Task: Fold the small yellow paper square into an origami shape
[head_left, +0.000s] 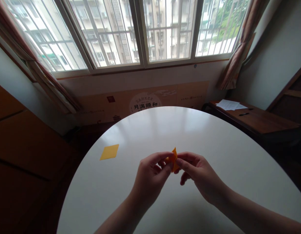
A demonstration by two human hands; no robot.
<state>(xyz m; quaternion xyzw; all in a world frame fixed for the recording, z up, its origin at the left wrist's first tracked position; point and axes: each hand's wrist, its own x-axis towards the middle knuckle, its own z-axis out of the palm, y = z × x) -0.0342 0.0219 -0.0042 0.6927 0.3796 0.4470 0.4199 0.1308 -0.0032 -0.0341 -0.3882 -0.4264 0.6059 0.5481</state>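
Small orange folded paper point(175, 157), pinched in closed fingers of left hand point(150, 172) and right hand point(198, 167), above round white bench point(201, 130), inside far edge; best to steady lightly, pressing creases evenly.

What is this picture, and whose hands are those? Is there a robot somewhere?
There's no robot here, just a person using two bare hands. The camera is worn on that person's head and looks forward and down, so you see almost what they see. The left hand and the right hand are both pinching a small orange piece that looks like folded paper. The fingers hide some of it. Below is a white round table, and on it, over to the left, lies a yellow square. Farther away are windows with bars, and on the right a brown wooden surface with white papers on it.
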